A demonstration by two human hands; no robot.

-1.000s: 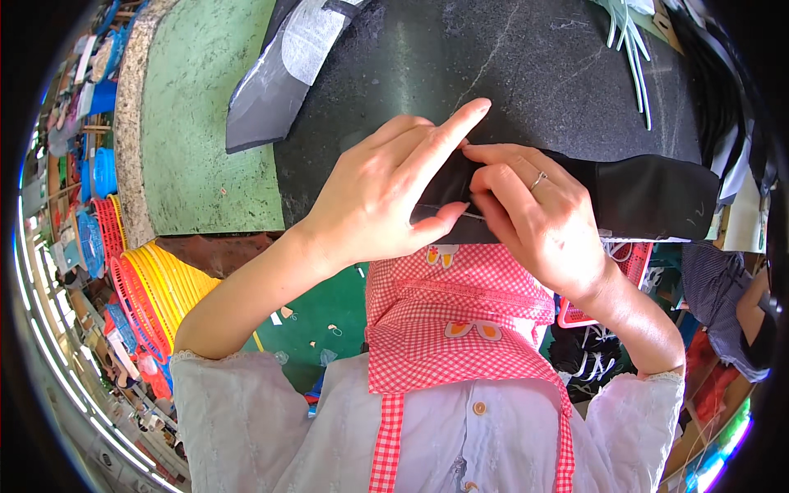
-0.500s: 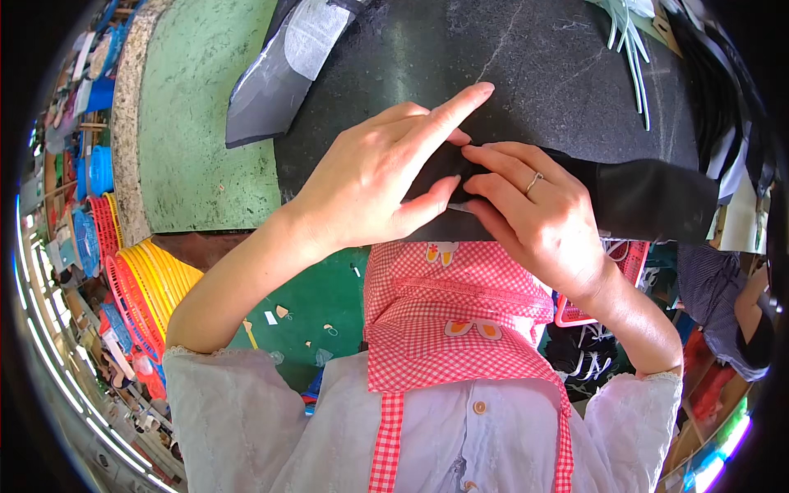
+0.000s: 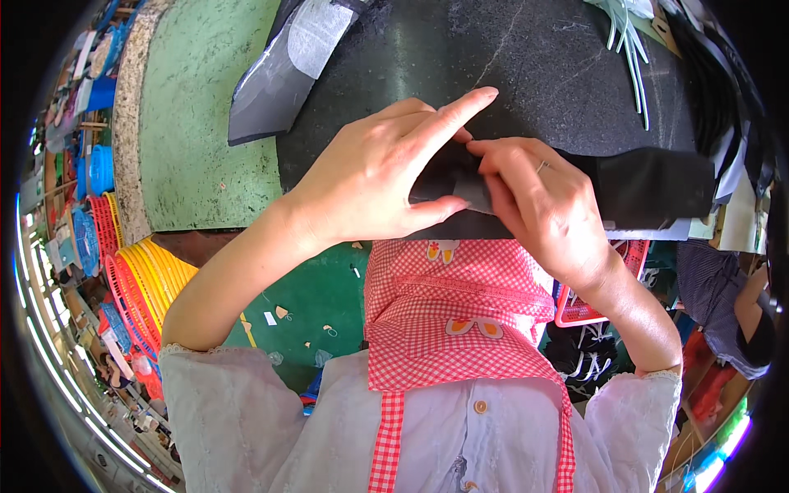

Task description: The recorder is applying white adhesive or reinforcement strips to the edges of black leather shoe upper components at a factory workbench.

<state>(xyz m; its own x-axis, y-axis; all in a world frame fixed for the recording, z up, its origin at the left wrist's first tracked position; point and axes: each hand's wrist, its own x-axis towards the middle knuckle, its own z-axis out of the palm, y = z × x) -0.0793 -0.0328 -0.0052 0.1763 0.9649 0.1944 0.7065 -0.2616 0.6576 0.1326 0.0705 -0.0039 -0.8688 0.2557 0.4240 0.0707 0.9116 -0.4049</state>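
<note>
A black strip of leather-like material [image 3: 653, 189] lies along the near edge of the dark work mat, with its left end between my hands. My left hand [image 3: 370, 177] rests over that end, index finger stretched out past it. The left thumb sits on the near side of the strip and the other fingertips on the far side. My right hand [image 3: 546, 201] has its fingers bent and pinches the strip's upper edge close to the left fingertips. Its fingers partly hide the strip there.
A dark mat [image 3: 567, 82] covers much of the green tabletop [image 3: 205, 107]. Grey-black cut pieces [image 3: 279, 90] lie at the far left of it. Pale cords [image 3: 633, 66] and hanging black strips [image 3: 731, 107] are at the right. Yellow and red baskets [image 3: 152, 283] stand below left.
My right hand has turned and its fingers have curled in more tightly at the strip's edge. The strip's right end has shifted slightly left. My left hand has hardly moved.
</note>
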